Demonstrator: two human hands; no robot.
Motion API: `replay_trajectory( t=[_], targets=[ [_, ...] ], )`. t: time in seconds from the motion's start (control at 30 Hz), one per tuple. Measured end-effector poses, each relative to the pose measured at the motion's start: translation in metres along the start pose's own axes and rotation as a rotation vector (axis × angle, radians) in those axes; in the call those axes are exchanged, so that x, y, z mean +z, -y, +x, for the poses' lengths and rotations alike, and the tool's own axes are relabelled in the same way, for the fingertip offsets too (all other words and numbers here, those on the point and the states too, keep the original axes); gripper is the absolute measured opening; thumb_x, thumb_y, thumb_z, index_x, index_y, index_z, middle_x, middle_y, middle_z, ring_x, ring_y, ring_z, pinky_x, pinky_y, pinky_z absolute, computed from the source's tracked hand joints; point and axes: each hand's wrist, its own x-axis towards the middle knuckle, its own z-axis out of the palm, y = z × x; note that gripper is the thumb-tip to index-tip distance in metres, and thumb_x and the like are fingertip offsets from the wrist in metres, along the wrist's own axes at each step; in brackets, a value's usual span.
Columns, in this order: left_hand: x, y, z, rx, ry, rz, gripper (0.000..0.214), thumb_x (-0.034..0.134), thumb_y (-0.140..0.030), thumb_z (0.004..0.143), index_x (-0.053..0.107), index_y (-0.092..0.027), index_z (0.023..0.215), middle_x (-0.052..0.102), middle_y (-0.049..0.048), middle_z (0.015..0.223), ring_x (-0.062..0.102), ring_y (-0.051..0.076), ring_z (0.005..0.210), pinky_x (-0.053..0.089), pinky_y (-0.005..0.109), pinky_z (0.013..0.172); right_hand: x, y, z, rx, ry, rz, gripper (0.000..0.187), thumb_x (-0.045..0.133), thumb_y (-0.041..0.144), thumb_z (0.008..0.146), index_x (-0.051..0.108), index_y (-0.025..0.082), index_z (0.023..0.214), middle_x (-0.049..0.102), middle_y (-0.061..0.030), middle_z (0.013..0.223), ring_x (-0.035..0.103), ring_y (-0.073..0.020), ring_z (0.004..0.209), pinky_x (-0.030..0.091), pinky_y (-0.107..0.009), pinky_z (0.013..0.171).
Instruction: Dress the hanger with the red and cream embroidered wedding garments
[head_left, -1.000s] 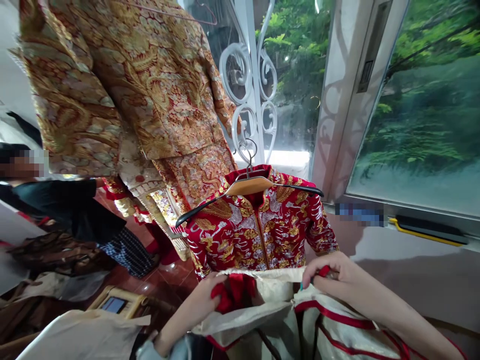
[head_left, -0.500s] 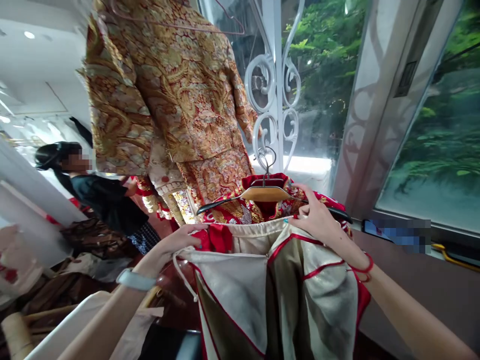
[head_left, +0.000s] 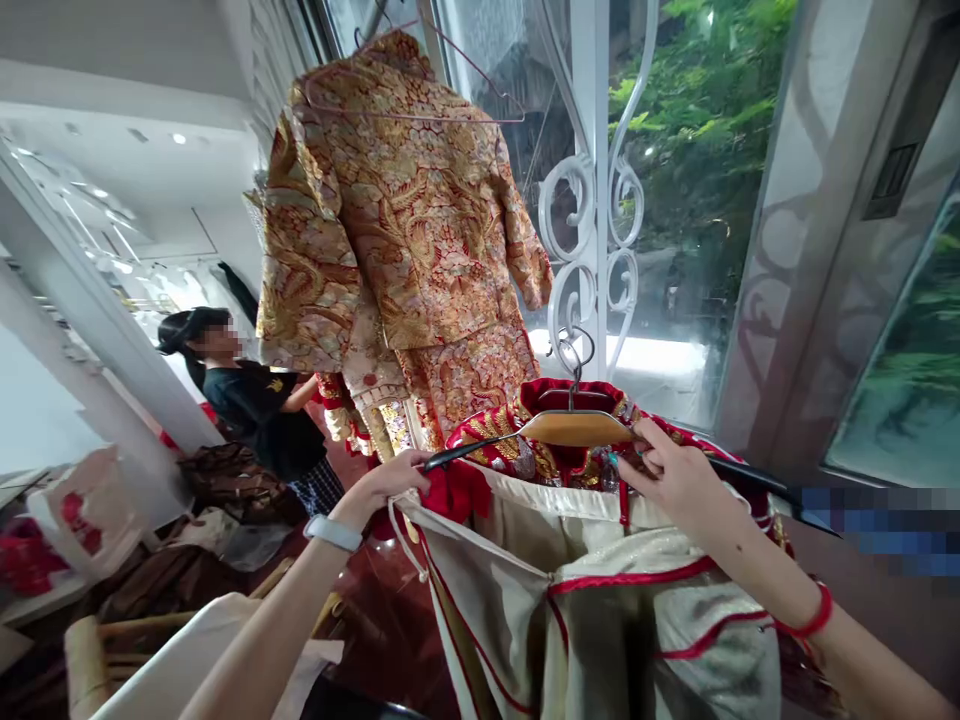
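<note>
Cream garment (head_left: pixel 487 572), red-piped; waistband (head_left: pixel 559 499) before the hanger (head_left: pixel 579 428). Left hand (head_left: pixel 390 478): closed on its corner. Right hand (head_left: pixel 664 462): fingers curled by the hanger bar; exact grip cannot be told. Handling: waistband best kept level, off embroidery. Beyond: red embroidered jacket (head_left: pixel 489 427). Farthest: gold brocade jacket (head_left: pixel 431 210).

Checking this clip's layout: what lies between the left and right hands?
Head view: a cream waistband, with a hanger and embroidered red jacket just beyond it.
</note>
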Motion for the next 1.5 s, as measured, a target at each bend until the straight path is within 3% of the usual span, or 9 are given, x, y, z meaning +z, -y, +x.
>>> replay_trajectory(
  t=[0.1, 0.27, 0.5, 0.67, 0.83, 1.03, 1.23, 1.4, 1.5],
  targets=[
    [-0.016, -0.013, 0.0, 0.001, 0.055, 0.101, 0.057, 0.053, -0.011, 0.045, 0.075, -0.015, 0.097, 0.065, -0.0053, 0.064, 0.052, 0.013, 0.056, 0.042, 0.022, 0.054, -0.002, 0.002, -0.002, 0.001, -0.057, -0.015, 0.028, 0.04, 0.048, 0.096, 0.05, 0.023, 0.101, 0.05, 0.0049, 0.054, 0.047, -0.0162, 0.045, 0.034, -0.025, 0.051],
    [-0.017, -0.051, -0.007, 0.155, -0.021, 0.412, 0.061, 0.052, -0.011, 0.046, 0.075, -0.018, 0.102, 0.074, 0.0023, 0.108, 0.064, 0.025, 0.103, 0.049, 0.031, 0.091, -0.007, 0.012, -0.004, -0.05, -0.188, -0.097, 0.036, 0.034, 0.055, 0.098, 0.05, 0.024, 0.089, 0.056, 0.0017, 0.057, 0.05, -0.0169, 0.044, 0.034, -0.025, 0.048],
    [0.011, -0.114, -0.024, 0.351, -0.108, 0.587, 0.047, 0.049, -0.006, 0.048, 0.074, -0.017, 0.086, 0.074, 0.0026, 0.113, 0.064, 0.026, 0.11, 0.048, 0.034, 0.1, -0.005, 0.027, -0.01, -0.057, -0.251, -0.06, 0.038, 0.035, 0.055, 0.099, 0.052, 0.023, 0.087, 0.061, -0.0005, 0.062, 0.057, -0.0177, 0.05, 0.038, -0.025, 0.051],
    [0.067, -0.134, -0.038, 0.486, -0.243, 0.701, 0.049, 0.044, 0.002, 0.054, 0.069, -0.013, 0.094, 0.069, 0.0127, 0.113, 0.063, 0.026, 0.109, 0.048, 0.039, 0.1, -0.003, 0.026, -0.011, -0.004, -0.236, 0.046, 0.032, 0.041, 0.051, 0.098, 0.054, 0.023, 0.089, 0.065, -0.0013, 0.068, 0.059, -0.0176, 0.054, 0.039, -0.024, 0.054],
    [0.115, -0.133, -0.045, 0.434, -0.26, 0.631, 0.04, 0.048, -0.004, 0.07, 0.064, -0.009, 0.106, 0.066, 0.0167, 0.112, 0.062, 0.026, 0.107, 0.048, 0.04, 0.097, -0.01, 0.012, -0.004, 0.003, -0.209, 0.154, 0.03, 0.045, 0.051, 0.096, 0.053, 0.022, 0.092, 0.066, -0.0022, 0.072, 0.063, -0.0194, 0.063, 0.042, -0.025, 0.059],
    [0.082, -0.12, -0.034, 0.498, -0.037, 0.455, 0.043, 0.039, -0.015, 0.087, 0.062, -0.016, 0.123, 0.073, 0.0062, 0.1, 0.066, 0.018, 0.085, 0.052, 0.028, 0.076, -0.015, 0.01, 0.005, -0.003, -0.185, 0.188, 0.035, 0.044, 0.057, 0.094, 0.052, 0.023, 0.088, 0.061, -0.0003, 0.064, 0.055, -0.0176, 0.054, 0.041, -0.027, 0.055],
    [0.081, -0.09, -0.017, 0.588, -0.323, 0.665, 0.029, 0.053, -0.021, 0.088, 0.07, -0.021, 0.112, 0.074, 0.0082, 0.102, 0.065, 0.027, 0.098, 0.049, 0.04, 0.088, -0.012, 0.007, 0.008, -0.014, -0.193, 0.227, 0.038, 0.044, 0.059, 0.093, 0.051, 0.023, 0.084, 0.061, -0.0009, 0.066, 0.056, -0.0183, 0.057, 0.042, -0.027, 0.057],
    [0.099, -0.067, -0.006, 0.666, -0.323, 0.586, 0.034, 0.038, -0.023, 0.096, 0.062, -0.021, 0.119, 0.072, 0.0089, 0.112, 0.068, 0.024, 0.099, 0.053, 0.035, 0.084, -0.016, 0.011, 0.011, -0.013, -0.183, 0.193, 0.035, 0.043, 0.055, 0.094, 0.055, 0.021, 0.089, 0.063, -0.0016, 0.07, 0.057, -0.0178, 0.058, 0.043, -0.027, 0.058],
    [0.101, -0.06, -0.005, 0.675, -0.352, 0.572, 0.035, 0.035, -0.025, 0.097, 0.061, -0.024, 0.121, 0.073, 0.0068, 0.114, 0.07, 0.023, 0.097, 0.054, 0.031, 0.08, -0.026, 0.005, -0.005, 0.013, -0.172, 0.091, 0.039, 0.043, 0.05, 0.095, 0.056, 0.019, 0.116, 0.054, 0.0048, 0.058, 0.049, -0.0159, 0.05, 0.04, -0.027, 0.056]
  ],
)
